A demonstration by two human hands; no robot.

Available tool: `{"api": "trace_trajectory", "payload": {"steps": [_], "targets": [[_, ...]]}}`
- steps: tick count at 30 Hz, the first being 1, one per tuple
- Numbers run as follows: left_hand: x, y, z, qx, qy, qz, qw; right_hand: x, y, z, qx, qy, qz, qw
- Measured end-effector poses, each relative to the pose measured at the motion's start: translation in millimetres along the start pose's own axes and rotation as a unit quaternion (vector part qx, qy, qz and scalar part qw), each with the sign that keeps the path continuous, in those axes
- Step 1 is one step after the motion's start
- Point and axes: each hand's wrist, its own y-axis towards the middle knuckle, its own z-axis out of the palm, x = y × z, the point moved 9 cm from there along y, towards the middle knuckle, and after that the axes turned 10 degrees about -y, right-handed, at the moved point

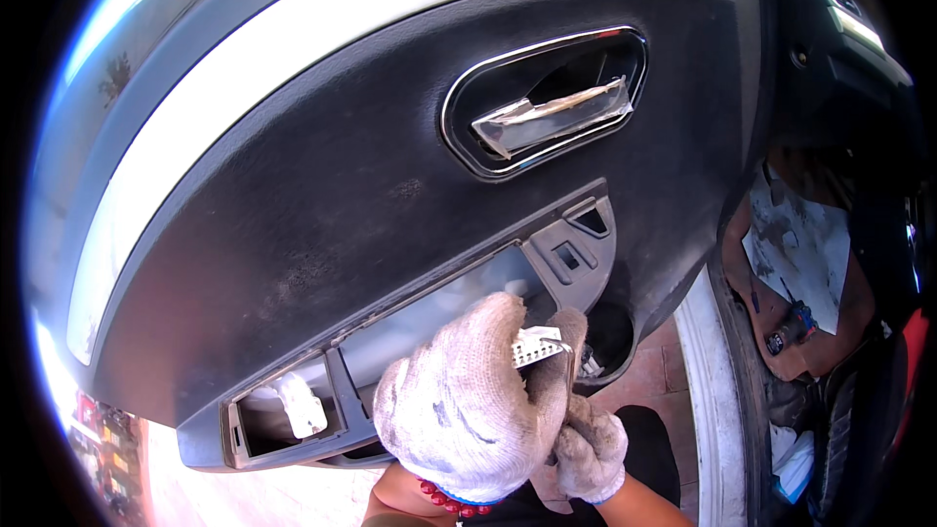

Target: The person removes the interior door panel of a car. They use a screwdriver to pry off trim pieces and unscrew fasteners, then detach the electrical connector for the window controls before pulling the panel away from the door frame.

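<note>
At the near middle of the scene, in front of the door [322,224], we see our left hand [459,390] in a soiled pale glove, its grip curled with a white connector [532,346] pinched at the top, the slotted face showing. Our right hand [593,454], gloved too, sits just to the right and nearer, close against the left; its fingers are bent, but we cannot tell whether its grip is pinching anything. We wear a red bracelet [454,501] on the left wrist. Behind the hands runs the long opening of the armrest [353,395], with a grey switch plate [576,259] at its far right end, and a white plug [301,405] lying in the small recess at its left end. Farther off, the handle [556,115] sits in a bright-rimmed oval, torn clear film hanging on it. A pale strip [210,102] curves along the far left of the door. To the right, past the white sill [717,381], we see a stained paper [815,249] and a dark tool [793,327] on a brown mat [851,337].
</note>
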Motion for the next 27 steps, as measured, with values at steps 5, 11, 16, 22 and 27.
{"api": "trace_trajectory", "payload": {"steps": [5,11,16,22,27], "targets": [[-1.7,-0.8,-2.1,-0.006,0.010,0.010,1.000,-3.2,-1.6,-3.8,-0.041,-0.027,0.046,0.998],[-4.3,-1.7,-3.8,-0.021,0.041,0.023,0.999,28.1,6.5,-9.4,-0.033,-0.296,-0.112,0.948],[3.1,-4.0,-3.3,-0.042,0.000,0.002,0.999,40.6,16.0,-25.9,-0.012,-0.353,-0.063,0.933],[-1.8,-0.7,-5.9,-0.044,0.011,0.003,0.999,51.6,32.1,-44.0,0.050,-0.418,-0.125,0.899],[-2.3,-0.3,-3.6,-0.040,0.012,-0.010,0.999,60.1,51.0,-63.8,0.136,-0.486,-0.109,0.857]]}}
